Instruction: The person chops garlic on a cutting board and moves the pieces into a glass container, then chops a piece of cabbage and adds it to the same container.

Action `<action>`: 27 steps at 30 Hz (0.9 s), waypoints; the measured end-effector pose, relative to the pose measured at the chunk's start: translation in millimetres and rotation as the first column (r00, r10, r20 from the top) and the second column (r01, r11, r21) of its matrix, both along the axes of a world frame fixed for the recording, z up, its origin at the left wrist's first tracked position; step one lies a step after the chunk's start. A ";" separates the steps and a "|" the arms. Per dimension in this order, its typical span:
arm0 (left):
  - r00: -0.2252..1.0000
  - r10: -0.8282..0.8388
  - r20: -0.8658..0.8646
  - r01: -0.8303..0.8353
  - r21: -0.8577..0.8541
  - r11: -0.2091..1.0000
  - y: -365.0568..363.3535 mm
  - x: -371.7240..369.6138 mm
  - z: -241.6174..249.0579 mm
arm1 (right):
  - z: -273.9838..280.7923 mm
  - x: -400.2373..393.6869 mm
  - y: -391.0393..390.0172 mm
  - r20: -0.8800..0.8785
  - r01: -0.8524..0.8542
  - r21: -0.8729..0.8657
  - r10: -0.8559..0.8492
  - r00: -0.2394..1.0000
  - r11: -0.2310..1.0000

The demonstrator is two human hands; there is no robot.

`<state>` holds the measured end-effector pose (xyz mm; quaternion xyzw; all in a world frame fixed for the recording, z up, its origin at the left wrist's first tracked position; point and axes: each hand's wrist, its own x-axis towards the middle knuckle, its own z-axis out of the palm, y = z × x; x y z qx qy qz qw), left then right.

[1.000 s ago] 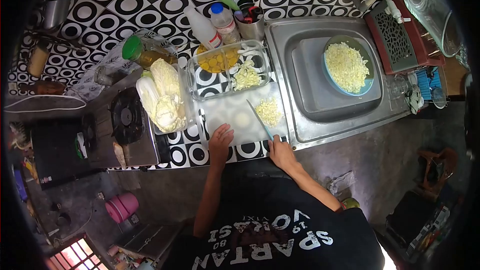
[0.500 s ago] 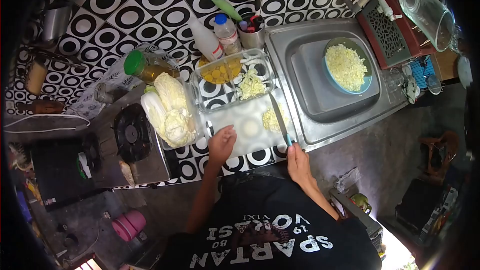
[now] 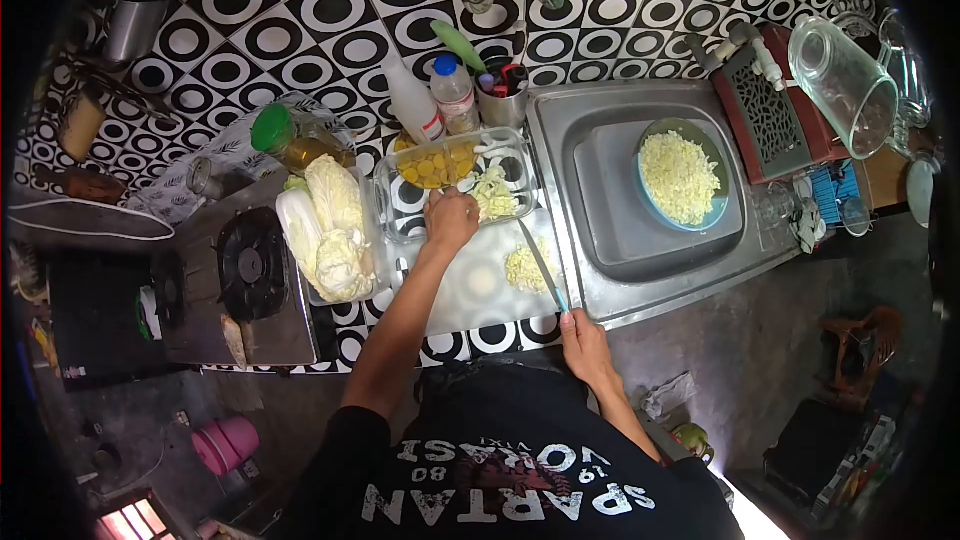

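Observation:
My left hand (image 3: 452, 217) reaches over the near edge of a clear divided container (image 3: 405, 230), its fingertips at the compartments and partly hidden. Sliced orange rounds (image 3: 428, 168) and chopped pale pieces (image 3: 494, 196) lie inside it. My right hand (image 3: 584, 343) is closed on the blue handle of a knife (image 3: 541, 265), whose blade points away over the cutting board (image 3: 455, 302). Beside the blade, a small pile of chopped cabbage (image 3: 524, 269) rests on the board.
Left of the board, a tray holds whole cabbage (image 3: 340, 225), beside a stove (image 3: 250, 265). Bottles (image 3: 455, 100) and a utensil cup (image 3: 503, 105) stand behind the container. On the right, a bowl of chopped cabbage (image 3: 678, 178) sits in the sink (image 3: 620, 275).
My left hand has moved from above the board forward to the clear container. My right hand still holds the knife beside the pile. The whole view has shifted slightly.

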<state>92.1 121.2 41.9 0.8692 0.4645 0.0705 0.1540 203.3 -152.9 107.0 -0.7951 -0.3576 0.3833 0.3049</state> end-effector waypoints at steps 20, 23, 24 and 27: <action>0.668 0.435 0.603 0.007 -0.591 0.807 -11.3 -17.8 4.2 | -11.3 -14.1 -2.3 0.036 -0.013 0.033 0.012 0.999 0.999; 0.693 0.388 0.607 0.018 -0.553 0.833 -23.1 -23.7 11.5 | -11.4 -17.4 -6.1 0.025 0.010 0.033 -0.011 1.000 0.999; 0.705 0.359 0.612 0.017 -0.521 0.853 -29.9 -26.6 12.3 | -12.8 -17.9 -7.5 0.015 0.026 0.030 -0.026 1.000 0.999; 0.760 0.168 0.628 0.062 -0.327 0.943 -62.3 -46.4 8.7 | -21.0 -20.9 -13.0 0.036 0.039 0.051 -0.041 0.998 0.998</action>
